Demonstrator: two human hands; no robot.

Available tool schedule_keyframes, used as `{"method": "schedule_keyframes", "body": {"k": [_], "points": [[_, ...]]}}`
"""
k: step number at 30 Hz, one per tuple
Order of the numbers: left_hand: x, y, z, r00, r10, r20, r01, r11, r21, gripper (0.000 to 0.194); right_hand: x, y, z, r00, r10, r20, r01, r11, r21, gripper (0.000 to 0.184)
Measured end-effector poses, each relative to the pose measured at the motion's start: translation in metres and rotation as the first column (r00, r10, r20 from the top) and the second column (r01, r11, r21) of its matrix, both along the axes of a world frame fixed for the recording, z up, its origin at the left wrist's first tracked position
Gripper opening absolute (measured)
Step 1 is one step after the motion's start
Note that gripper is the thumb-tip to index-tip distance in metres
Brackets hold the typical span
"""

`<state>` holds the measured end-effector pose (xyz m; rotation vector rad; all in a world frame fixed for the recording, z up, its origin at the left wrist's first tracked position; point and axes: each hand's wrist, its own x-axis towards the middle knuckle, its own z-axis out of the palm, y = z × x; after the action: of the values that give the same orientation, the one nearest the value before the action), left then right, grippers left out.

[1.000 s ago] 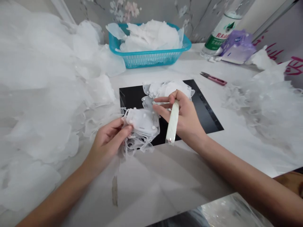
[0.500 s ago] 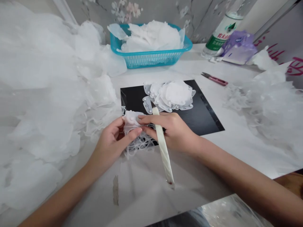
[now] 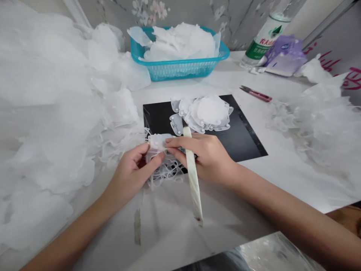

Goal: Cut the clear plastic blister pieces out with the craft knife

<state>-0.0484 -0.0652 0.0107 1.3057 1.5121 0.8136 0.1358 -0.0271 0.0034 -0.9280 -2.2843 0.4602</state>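
Left hand and right hand pinch sheer white fabric piece over worktop.
Both grips pressed together, piece at near edge of black mat; right palm also holds white strip. Teal basket at 12 o'clock, red snips at 2 o'clock.

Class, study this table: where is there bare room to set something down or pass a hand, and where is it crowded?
Free: the tabletop between the forearms, and the strip between the blue basket and black mat. Crowded: around the left hand and right hand, at the sheer white pieces, and the sheer white heap on the left.
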Motion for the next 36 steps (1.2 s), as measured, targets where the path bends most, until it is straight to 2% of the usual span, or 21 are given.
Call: {"method": "schedule_keyframes", "body": {"k": [3, 7, 12, 15, 18, 21, 22, 24, 28, 32, 34, 36], "points": [[-0.001, -0.001, -0.001, 0.999, -0.038, -0.018, 0.038, 0.999, -0.024, 0.024, 0.000, 0.000, 0.002, 0.996, -0.084, 0.009, 0.085, 0.996, -0.003, 0.019], [-0.002, -0.001, 0.000, 0.996, -0.083, -0.037, 0.082, 0.996, -0.017, 0.022, -0.001, -0.002, 0.004, 0.979, -0.198, -0.059, 0.198, 0.980, -0.004, 0.019], [0.000, 0.002, 0.002, 0.989, -0.130, -0.073, 0.131, 0.991, 0.007, 0.018, -0.002, -0.002, 0.004, 0.965, -0.240, -0.108, 0.240, 0.971, -0.015, 0.016], [-0.001, 0.002, 0.003, 0.984, -0.158, -0.082, 0.159, 0.987, 0.006, 0.018, 0.003, 0.004, 0.006, 0.926, -0.319, -0.201, 0.320, 0.947, -0.028, 0.012], [-0.002, 0.001, 0.005, 0.991, -0.126, -0.044, 0.126, 0.992, -0.012, 0.023, 0.007, 0.011, 0.011, 0.849, -0.414, -0.330, 0.390, 0.910, -0.139, 0.011], [-0.002, -0.001, 0.005, 0.996, -0.094, 0.014, 0.094, 0.994, -0.048, 0.026, 0.006, 0.014, 0.012, 0.789, -0.453, -0.415, 0.309, 0.877, -0.369, 0.014], [-0.002, -0.001, 0.004, 0.995, -0.088, 0.037, 0.090, 0.994, -0.053, 0.025, 0.005, 0.014, 0.011, 0.789, -0.444, -0.425, 0.258, 0.867, -0.427, 0.014], [-0.002, -0.001, 0.002, 0.993, -0.059, 0.106, 0.064, 0.997, -0.043, 0.018, 0.002, 0.013, 0.009, 0.824, -0.381, -0.418, 0.169, 0.871, -0.462, 0.012], [-0.002, -0.001, -0.002, 0.964, 0.071, 0.256, -0.061, 0.997, -0.046, 0.028, 0.001, 0.009, 0.009, 0.911, -0.212, -0.353, 0.086, 0.936, -0.342, 0.008], [-0.001, 0.000, -0.002, 0.980, 0.078, 0.184, -0.069, 0.996, -0.054, 0.031, 0.003, 0.005, 0.014, 0.970, -0.067, -0.236, 0.005, 0.967, -0.254, 0.006], [0.000, 0.001, -0.001, 0.988, 0.054, 0.147, -0.050, 0.998, -0.028, 0.030, 0.003, 0.002, 0.015, 0.985, -0.043, -0.166, 0.003, 0.973, -0.231, 0.004], [0.001, 0.001, -0.001, 0.992, 0.021, 0.123, -0.021, 1.000, -0.001, 0.031, 0.003, -0.001, 0.014, 0.993, -0.046, -0.108, 0.025, 0.982, -0.189, 0.021]]}}
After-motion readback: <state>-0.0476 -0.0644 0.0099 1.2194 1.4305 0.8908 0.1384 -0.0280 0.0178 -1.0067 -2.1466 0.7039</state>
